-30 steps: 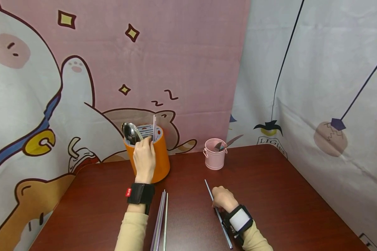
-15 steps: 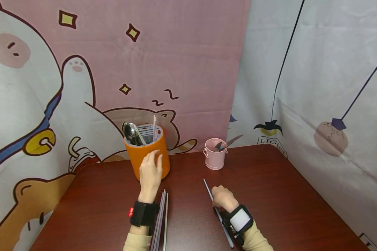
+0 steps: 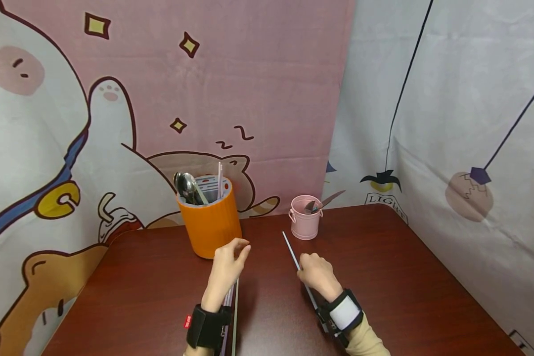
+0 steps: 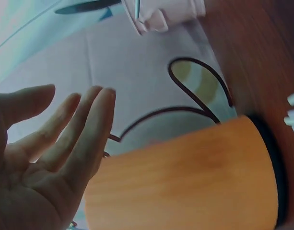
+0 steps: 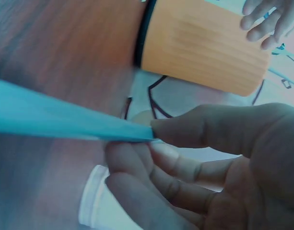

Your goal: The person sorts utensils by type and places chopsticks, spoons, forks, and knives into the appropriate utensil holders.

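Observation:
My left hand (image 3: 224, 267) is raised over the table in front of an orange utensil holder (image 3: 211, 227), its fingers loosely bent and holding nothing. The left wrist view shows its palm and fingers (image 4: 87, 129) apart from the holder (image 4: 185, 177). Spoons (image 3: 187, 188) and pinkish chopsticks (image 3: 220, 180) stand in that holder. My right hand (image 3: 318, 274) pinches a light blue chopstick (image 3: 289, 247) between thumb and fingertips; its far end points towards the pink bucket. Purple and pale green chopsticks (image 3: 236, 309) lie on the table, partly hidden under my left forearm.
A small pink bucket (image 3: 304, 225) holding utensils with blades (image 3: 333, 198) stands at the back of the dark red table (image 3: 382, 267). Behind the table hangs a printed cloth (image 3: 271, 99).
My left hand has drawn back from the holder's rim, down towards the table and slightly right. My right hand has shifted the blue chopstick's tip forward, nearer the bucket.

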{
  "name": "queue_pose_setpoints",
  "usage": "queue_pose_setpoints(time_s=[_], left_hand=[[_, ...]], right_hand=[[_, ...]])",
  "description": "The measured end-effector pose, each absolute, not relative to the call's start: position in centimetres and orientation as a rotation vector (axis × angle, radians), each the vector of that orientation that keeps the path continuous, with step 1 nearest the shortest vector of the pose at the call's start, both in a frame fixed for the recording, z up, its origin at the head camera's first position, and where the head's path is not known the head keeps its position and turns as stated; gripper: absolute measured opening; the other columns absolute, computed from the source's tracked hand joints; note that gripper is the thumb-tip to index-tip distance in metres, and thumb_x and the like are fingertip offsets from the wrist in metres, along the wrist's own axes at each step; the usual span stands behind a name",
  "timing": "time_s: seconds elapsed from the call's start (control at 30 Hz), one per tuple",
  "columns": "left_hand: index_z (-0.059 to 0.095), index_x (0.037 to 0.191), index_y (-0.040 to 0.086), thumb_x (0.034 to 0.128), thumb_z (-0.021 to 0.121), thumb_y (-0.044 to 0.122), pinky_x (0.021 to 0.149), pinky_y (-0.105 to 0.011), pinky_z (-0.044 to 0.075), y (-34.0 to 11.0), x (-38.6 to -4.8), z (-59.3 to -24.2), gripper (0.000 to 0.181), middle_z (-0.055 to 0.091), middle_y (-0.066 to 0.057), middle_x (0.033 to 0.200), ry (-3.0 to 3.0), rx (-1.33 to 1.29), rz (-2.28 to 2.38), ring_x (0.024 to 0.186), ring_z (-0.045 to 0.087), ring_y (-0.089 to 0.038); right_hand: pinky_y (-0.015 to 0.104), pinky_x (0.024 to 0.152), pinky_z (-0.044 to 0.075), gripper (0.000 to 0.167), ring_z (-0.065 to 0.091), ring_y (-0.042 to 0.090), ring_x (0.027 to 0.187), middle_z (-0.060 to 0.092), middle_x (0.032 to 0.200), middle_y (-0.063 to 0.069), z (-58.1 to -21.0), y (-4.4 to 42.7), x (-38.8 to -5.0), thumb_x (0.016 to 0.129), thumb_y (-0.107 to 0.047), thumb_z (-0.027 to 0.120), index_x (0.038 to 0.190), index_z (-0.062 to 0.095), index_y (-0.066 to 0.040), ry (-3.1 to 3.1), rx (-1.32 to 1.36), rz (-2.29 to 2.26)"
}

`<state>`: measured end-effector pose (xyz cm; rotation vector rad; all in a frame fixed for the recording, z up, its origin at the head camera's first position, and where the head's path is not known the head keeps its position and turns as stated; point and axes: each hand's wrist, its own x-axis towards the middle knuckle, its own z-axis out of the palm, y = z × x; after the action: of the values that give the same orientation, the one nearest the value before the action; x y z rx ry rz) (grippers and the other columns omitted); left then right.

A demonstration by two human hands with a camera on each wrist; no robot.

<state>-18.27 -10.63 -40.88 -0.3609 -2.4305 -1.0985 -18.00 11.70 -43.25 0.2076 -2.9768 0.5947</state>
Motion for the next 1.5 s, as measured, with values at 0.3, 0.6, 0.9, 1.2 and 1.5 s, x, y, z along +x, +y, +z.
queue_pose_setpoints(time_s=[0.3,0.6,0.9,1.2,1.5], left_hand=[[0.066,0.104,0.005,0.0915,0.062,0.016,0.060,-0.018,0.049,-8.8,-17.0,-40.3,0.017,0.072,-0.009,0.088,-2.524,-0.424,-1.339,0.071,0.064,-0.017],[0.061,0.112,-0.002,0.0927,0.061,0.020,0.063,-0.016,0.054,-6.8,-16.5,-40.4,0.030,0.072,-0.019,0.095,-2.474,-0.508,-1.614,0.076,0.071,-0.024],[0.062,0.100,-0.006,0.0893,0.062,0.002,0.063,-0.032,0.058,-5.2,-16.4,-40.3,0.013,0.069,-0.025,0.091,-2.300,-0.408,-1.709,0.078,0.070,-0.035],[0.063,0.095,-0.001,0.0887,0.065,0.007,0.060,-0.016,0.054,-5.8,-16.0,-39.7,0.010,0.070,-0.018,0.085,-2.258,-0.383,-1.664,0.072,0.070,-0.024],[0.065,0.100,0.001,0.0871,0.067,0.007,0.058,-0.024,0.056,-8.4,-15.7,-36.7,0.015,0.071,-0.012,0.083,-2.072,-0.350,-1.251,0.070,0.068,-0.023]], right_hand=[[0.027,0.043,0.033,0.013,0.046,0.012,0.050,0.052,0.060,-0.004,-41.5,10.7,-17.0,0.075,-0.009,0.069,0.074,0.057,-0.012,-2.791,0.326,0.636],[0.020,0.043,0.031,0.015,0.041,0.005,0.049,0.052,0.061,-0.008,-39.9,9.6,-15.6,0.076,-0.010,0.074,0.079,0.060,-0.011,-2.660,0.430,0.685],[0.017,0.045,0.032,0.013,0.041,0.002,0.050,0.054,0.062,-0.009,-39.7,8.9,-15.2,0.076,-0.009,0.074,0.079,0.062,-0.012,-2.620,0.495,0.722],[0.015,0.048,0.036,0.013,0.047,-0.001,0.054,0.059,0.065,-0.009,-39.7,8.6,-15.1,0.078,-0.014,0.076,0.078,0.063,-0.014,-2.602,0.538,0.782],[0.015,0.049,0.037,0.014,0.048,-0.001,0.055,0.057,0.063,-0.010,-39.6,8.7,-15.2,0.077,-0.015,0.078,0.075,0.065,-0.014,-2.576,0.538,0.758]])
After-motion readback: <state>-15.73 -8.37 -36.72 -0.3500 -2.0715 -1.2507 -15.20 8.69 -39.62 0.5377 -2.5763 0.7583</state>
